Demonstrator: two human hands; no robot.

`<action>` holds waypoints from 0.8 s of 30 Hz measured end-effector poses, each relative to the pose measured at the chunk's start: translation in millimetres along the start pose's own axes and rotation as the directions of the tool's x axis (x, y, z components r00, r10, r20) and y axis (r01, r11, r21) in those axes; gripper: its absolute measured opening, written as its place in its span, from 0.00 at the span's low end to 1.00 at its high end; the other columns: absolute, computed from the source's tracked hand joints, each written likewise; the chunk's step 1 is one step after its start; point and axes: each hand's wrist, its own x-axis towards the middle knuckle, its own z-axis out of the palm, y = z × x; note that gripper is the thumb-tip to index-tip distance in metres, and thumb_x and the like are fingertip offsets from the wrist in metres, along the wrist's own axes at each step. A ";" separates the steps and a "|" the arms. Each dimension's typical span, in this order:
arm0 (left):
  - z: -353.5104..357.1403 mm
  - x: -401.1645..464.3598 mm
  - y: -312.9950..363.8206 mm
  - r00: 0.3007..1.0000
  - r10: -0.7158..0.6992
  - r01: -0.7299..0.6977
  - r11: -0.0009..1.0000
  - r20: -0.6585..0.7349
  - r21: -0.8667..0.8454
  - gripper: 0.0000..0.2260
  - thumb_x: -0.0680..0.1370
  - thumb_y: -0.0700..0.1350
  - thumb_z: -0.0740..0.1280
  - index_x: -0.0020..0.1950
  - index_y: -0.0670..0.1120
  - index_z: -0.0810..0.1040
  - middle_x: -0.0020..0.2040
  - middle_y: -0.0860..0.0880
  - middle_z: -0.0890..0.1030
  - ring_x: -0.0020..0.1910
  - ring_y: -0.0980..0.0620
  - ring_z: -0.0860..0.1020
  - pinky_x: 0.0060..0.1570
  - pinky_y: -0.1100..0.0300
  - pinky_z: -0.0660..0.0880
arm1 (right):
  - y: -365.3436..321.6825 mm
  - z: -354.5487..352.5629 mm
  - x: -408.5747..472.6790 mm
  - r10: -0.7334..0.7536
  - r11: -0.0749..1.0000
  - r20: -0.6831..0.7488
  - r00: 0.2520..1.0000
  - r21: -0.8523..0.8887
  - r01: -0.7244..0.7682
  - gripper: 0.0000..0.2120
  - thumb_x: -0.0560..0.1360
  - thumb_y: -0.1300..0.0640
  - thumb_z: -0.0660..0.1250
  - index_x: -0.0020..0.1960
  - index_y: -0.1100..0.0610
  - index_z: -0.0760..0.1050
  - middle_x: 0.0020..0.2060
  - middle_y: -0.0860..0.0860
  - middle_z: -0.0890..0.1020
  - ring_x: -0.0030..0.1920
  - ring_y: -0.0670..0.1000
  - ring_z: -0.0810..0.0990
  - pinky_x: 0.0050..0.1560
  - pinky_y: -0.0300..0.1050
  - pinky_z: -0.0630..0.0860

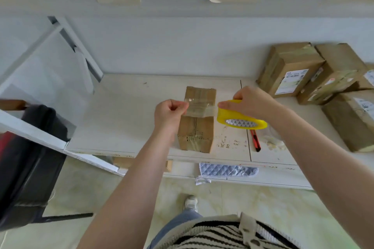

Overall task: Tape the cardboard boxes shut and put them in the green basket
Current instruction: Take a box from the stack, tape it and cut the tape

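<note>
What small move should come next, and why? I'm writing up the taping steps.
Probably lower the stretched tape strip onto the cardboard box. The left hand pinches its free end, the right hand holds the yellow tape roll, and the strip spans the box top.

1. Table [125, 111] left of the box [197, 127]: bare surface, open reach.
2. Right side: red knife [255, 140] just beside the box, stacked boxes [315, 75] further right block that side.
3. Strip of tape [202, 108] spans above the box top.
4. Far edge: wall [182, 46].
</note>
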 end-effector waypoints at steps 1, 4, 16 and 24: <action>1.2 7.0 -8.6 1.000 -0.010 0.010 1.000 -0.008 0.007 0.09 0.75 0.44 0.74 0.37 0.45 0.79 0.32 0.54 0.79 0.28 0.67 0.75 0.31 0.76 0.68 | -1.5 3.7 8.1 0.016 0.999 0.010 1.000 -0.042 -0.015 0.35 0.64 0.23 0.62 0.30 0.57 0.71 0.23 0.49 0.70 0.26 0.50 0.71 0.28 0.41 0.63; 5.5 24.6 -27.8 1.000 0.006 -0.005 1.000 -0.005 0.025 0.09 0.74 0.43 0.73 0.35 0.46 0.78 0.32 0.54 0.79 0.28 0.66 0.75 0.33 0.75 0.69 | -7.9 15.1 30.8 0.067 0.984 0.039 0.997 -0.168 -0.059 0.35 0.65 0.23 0.61 0.31 0.58 0.71 0.24 0.49 0.71 0.27 0.50 0.72 0.27 0.41 0.64; 10.8 55.9 -56.9 1.000 0.010 -0.006 0.986 -0.022 0.167 0.06 0.74 0.44 0.73 0.39 0.48 0.78 0.37 0.53 0.81 0.38 0.56 0.78 0.41 0.63 0.73 | -11.4 54.9 69.3 0.229 0.960 0.120 0.966 -0.192 -0.204 0.36 0.60 0.21 0.64 0.34 0.56 0.70 0.30 0.50 0.76 0.32 0.50 0.74 0.32 0.45 0.65; 4.0 65.8 -61.0 0.981 -0.173 0.155 0.971 0.089 0.180 0.14 0.72 0.46 0.74 0.37 0.49 0.68 0.35 0.52 0.71 0.35 0.51 0.68 0.36 0.59 0.65 | -3.7 67.0 76.6 0.271 0.953 0.164 0.949 -0.182 -0.241 0.36 0.57 0.19 0.64 0.37 0.54 0.70 0.33 0.49 0.78 0.34 0.48 0.75 0.30 0.44 0.64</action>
